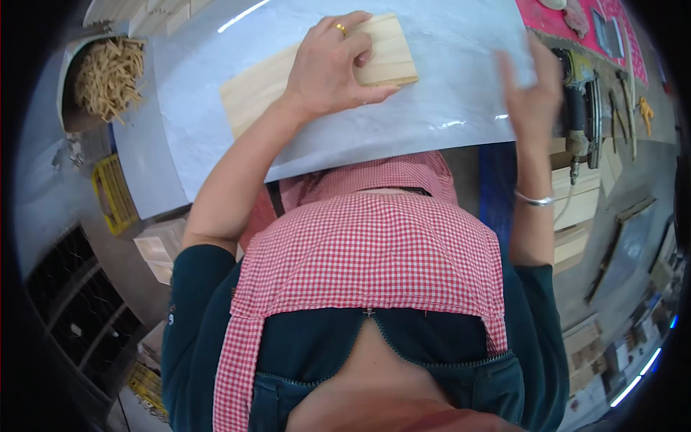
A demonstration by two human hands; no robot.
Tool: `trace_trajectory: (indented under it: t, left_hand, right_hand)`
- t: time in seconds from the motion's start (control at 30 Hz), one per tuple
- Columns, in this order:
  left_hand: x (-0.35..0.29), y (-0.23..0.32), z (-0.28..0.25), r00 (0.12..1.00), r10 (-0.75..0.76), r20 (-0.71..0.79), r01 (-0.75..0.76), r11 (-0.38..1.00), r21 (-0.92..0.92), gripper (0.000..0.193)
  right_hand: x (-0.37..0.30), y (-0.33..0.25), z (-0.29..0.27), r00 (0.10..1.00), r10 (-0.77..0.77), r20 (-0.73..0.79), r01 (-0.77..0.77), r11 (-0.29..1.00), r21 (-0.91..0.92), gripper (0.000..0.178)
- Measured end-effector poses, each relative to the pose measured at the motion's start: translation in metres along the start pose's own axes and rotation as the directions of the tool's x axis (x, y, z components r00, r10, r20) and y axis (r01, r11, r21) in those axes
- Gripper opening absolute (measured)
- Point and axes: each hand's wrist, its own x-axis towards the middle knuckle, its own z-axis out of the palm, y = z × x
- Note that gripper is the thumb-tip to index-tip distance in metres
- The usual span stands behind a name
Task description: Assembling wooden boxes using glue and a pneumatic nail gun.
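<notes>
Two hands in play, one left hand (pixel 325 68), one right hand (pixel 534 101)! One wooden board (pixel 392 52), one ring (pixel 340 29), one bracelet (pixel 534 200).

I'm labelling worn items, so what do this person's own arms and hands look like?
Dark green sleeves end near the elbows. The ungloved left hand wears a gold-coloured ring; the ungloved right hand, blurred, has a silvery bangle at its wrist.

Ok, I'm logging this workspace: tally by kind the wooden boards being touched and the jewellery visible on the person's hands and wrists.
Pale rectangular wooden board under the left hand: 1
Gold-coloured metal ring on the left hand: 1
Silver-coloured metal bracelet on the right wrist: 1
Total: 3
</notes>
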Motion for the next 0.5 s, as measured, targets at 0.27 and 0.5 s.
trace_trajectory:
  t: [0.27,0.5]
  left_hand:
    - [0.005,-0.007,0.003,0.996,0.011,0.091,-0.007,0.999,-0.045,0.045]
    - [0.008,0.011,-0.006,0.964,-0.133,0.229,0.142,0.990,-0.022,0.047]
  right_hand:
    - [-0.008,0.106,-0.083,0.895,0.399,0.202,-0.228,0.796,-0.561,0.052]
    - [0.019,0.132,-0.110,0.822,0.493,0.286,-0.228,0.744,-0.629,0.042]
